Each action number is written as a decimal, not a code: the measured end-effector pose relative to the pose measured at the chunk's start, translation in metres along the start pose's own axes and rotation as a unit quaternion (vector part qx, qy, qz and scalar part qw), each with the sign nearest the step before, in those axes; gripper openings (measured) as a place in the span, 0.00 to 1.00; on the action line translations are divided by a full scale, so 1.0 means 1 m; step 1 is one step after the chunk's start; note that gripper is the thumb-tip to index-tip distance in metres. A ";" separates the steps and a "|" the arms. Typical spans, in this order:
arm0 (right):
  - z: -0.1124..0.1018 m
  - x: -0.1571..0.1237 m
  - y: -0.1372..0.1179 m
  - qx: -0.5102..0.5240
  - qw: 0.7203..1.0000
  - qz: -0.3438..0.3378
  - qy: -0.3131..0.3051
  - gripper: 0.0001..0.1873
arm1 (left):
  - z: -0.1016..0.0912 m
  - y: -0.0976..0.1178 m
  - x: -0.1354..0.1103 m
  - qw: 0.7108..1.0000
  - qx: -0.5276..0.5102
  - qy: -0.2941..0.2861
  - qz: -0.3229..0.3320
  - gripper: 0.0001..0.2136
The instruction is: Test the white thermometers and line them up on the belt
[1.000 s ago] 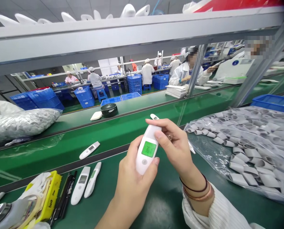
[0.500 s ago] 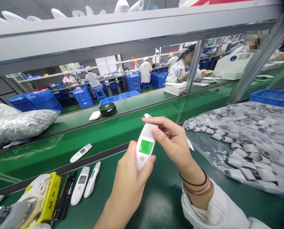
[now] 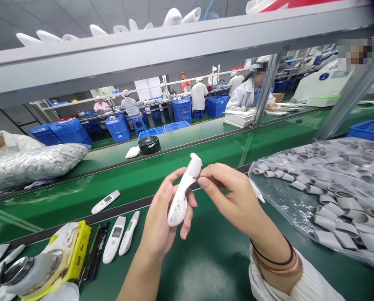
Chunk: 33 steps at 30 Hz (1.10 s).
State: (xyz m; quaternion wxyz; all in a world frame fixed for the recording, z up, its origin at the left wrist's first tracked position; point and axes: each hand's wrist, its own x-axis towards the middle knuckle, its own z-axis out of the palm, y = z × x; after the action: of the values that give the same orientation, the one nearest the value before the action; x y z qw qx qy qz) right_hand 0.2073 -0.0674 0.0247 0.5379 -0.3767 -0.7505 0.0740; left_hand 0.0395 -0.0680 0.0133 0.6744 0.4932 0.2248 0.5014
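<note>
My left hand (image 3: pixel 162 217) is wrapped around a white handheld thermometer (image 3: pixel 182 194), now seen from its side with the head tilted up and away. Its screen is turned out of sight. Thumb and forefinger of my right hand (image 3: pixel 227 192) are pinched together against the thermometer's neck, just below the head; whatever lies between these fingertips is too small to make out. To the left on the green bench, a thermometer with a grey screen (image 3: pixel 114 240) lies beside a second, slimmer-looking one (image 3: pixel 129 233). Another thermometer (image 3: pixel 106 202) rests farther back, by the dark rail.
A clear plastic bag of grey-white curved parts (image 3: pixel 337 196) spreads over the right side. At lower left are a yellow tray (image 3: pixel 80 251), black pens (image 3: pixel 94 255) and a metal-topped bottle (image 3: pixel 20 269). A black round fan part (image 3: pixel 149 144) sits beyond the green belt. Co-workers sit behind.
The thermometer has been turned so its green-lit screen no longer faces me. My right hand has shifted from the top of its head to a pinch at its neck.
</note>
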 end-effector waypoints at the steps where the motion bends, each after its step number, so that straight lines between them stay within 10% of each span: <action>1: 0.001 0.000 -0.002 -0.020 1.000 -0.021 0.000 0.10 | 0.000 -0.001 0.000 1.000 -0.017 -0.024 -0.003 0.23; 19: 0.008 -0.006 -0.011 -0.215 0.971 -0.102 0.018 0.14 | 0.012 -0.009 -0.014 0.947 0.261 0.132 0.134 0.15; 26: 0.015 -0.004 -0.004 -0.045 0.996 -0.029 -0.067 0.10 | 0.001 0.007 -0.008 0.993 0.088 0.084 -0.005 0.13; 33: 0.015 0.002 0.007 -0.121 0.968 -0.219 -0.017 0.12 | -0.004 0.011 -0.005 0.995 0.068 -0.001 -0.078 0.17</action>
State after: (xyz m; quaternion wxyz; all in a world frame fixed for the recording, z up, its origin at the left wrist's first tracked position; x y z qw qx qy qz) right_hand 0.1971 -0.0569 0.0161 0.4780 -0.2643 -0.8274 -0.1306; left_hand 0.0295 -0.0707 0.0202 0.6762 0.5197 0.2957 0.4303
